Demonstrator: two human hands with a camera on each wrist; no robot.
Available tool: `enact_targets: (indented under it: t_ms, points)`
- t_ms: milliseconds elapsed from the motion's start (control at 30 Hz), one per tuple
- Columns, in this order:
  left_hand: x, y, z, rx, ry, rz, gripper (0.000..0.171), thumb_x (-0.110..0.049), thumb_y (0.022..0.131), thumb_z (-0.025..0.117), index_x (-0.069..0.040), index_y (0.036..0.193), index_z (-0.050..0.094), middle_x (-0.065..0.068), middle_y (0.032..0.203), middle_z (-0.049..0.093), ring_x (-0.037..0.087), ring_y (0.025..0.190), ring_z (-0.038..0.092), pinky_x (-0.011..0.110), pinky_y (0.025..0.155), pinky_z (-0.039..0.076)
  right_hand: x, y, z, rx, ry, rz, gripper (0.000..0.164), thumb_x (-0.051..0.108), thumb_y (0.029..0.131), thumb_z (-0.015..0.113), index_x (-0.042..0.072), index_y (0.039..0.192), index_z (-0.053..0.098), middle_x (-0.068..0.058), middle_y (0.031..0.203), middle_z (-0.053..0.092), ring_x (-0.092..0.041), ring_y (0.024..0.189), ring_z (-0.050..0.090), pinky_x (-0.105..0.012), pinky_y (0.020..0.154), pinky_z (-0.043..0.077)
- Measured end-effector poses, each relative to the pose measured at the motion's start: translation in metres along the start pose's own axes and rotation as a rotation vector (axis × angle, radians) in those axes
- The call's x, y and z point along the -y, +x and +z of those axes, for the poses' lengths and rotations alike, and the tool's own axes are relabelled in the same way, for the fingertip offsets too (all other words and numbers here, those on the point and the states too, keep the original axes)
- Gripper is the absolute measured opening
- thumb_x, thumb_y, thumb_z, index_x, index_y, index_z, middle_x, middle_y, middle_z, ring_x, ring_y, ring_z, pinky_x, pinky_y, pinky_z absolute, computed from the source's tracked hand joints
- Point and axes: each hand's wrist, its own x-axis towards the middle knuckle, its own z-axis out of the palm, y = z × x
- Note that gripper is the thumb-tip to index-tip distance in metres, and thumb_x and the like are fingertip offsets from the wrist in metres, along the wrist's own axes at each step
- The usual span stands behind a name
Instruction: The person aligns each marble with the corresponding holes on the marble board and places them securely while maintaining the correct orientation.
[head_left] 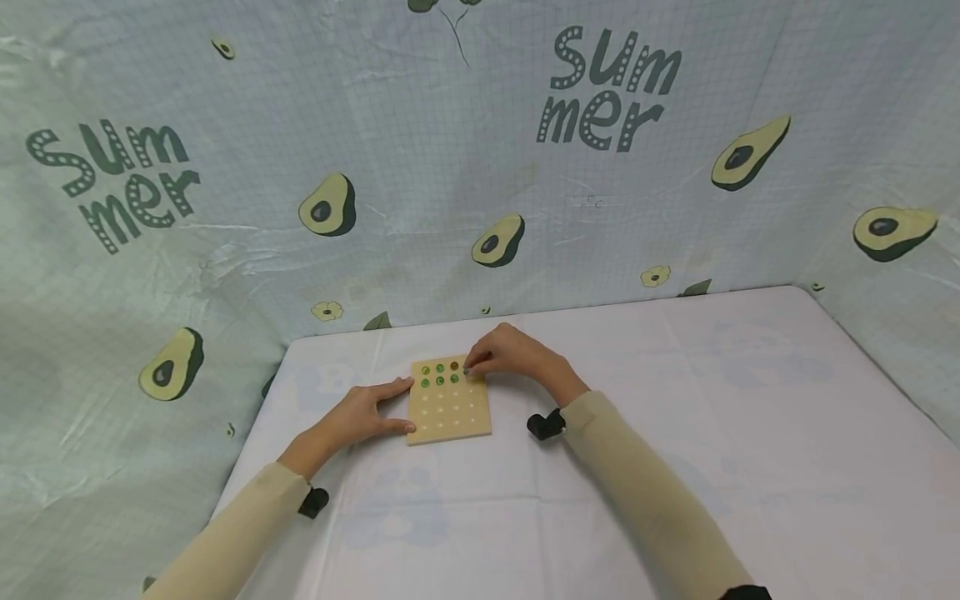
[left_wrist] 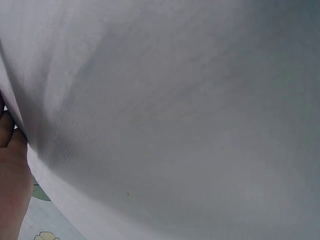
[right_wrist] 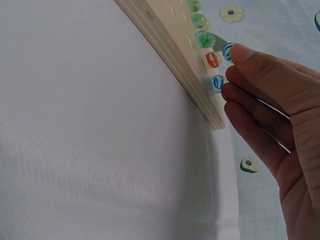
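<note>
A square wooden board (head_left: pixel 450 412) with rows of shallow dimples lies on the table. Glass marbles sit in its two far rows: mostly green ones (head_left: pixel 439 381), plus an orange marble (right_wrist: pixel 213 59) and a blue one (right_wrist: pixel 218 83). My right hand (head_left: pixel 506 350) is over the board's far right corner. Between thumb and forefinger it pinches a blue-striped marble (right_wrist: pixel 229 51), just above the seated ones. My left hand (head_left: pixel 367 412) rests at the board's left side, thumb and forefinger spread apart, tips at the edge. Only part of that hand shows in the left wrist view.
A white cloth (head_left: pixel 600 467) covers the table around the board. Behind it hangs a backdrop (head_left: pixel 420 167) printed with avocados and lettering. Black wrist cameras (head_left: pixel 546 425) sit at both sleeve cuffs.
</note>
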Motion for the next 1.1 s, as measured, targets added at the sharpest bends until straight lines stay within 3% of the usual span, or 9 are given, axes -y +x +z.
enact_targets:
  t_ms: [233, 1100]
  points:
    - [-0.0012, 0.0, -0.0013, -0.002, 0.0, 0.009, 0.097, -0.058, 0.077, 0.082, -0.016, 0.155, 0.044, 0.012, 0.157, 0.042, 0.034, 0.146, 0.038, 0.053, 0.116, 0.037, -0.0007, 0.0035, 0.0021, 0.014, 0.016, 0.047, 0.012, 0.019, 0.09, 0.08, 0.015, 0.101, 0.083, 0.006, 0.098, 0.078, 0.001, 0.083, 0.068, -0.016, 0.077, 0.056]
    - [-0.0007, -0.0004, 0.0, 0.0, -0.004, 0.005, 0.097, -0.057, 0.077, 0.083, -0.016, 0.156, 0.044, 0.012, 0.158, 0.041, 0.034, 0.147, 0.037, 0.054, 0.116, 0.036, -0.0031, 0.0028, 0.005, 0.014, 0.005, 0.079, 0.015, 0.023, 0.09, 0.081, 0.015, 0.102, 0.083, 0.008, 0.095, 0.077, 0.001, 0.08, 0.066, -0.016, 0.076, 0.055]
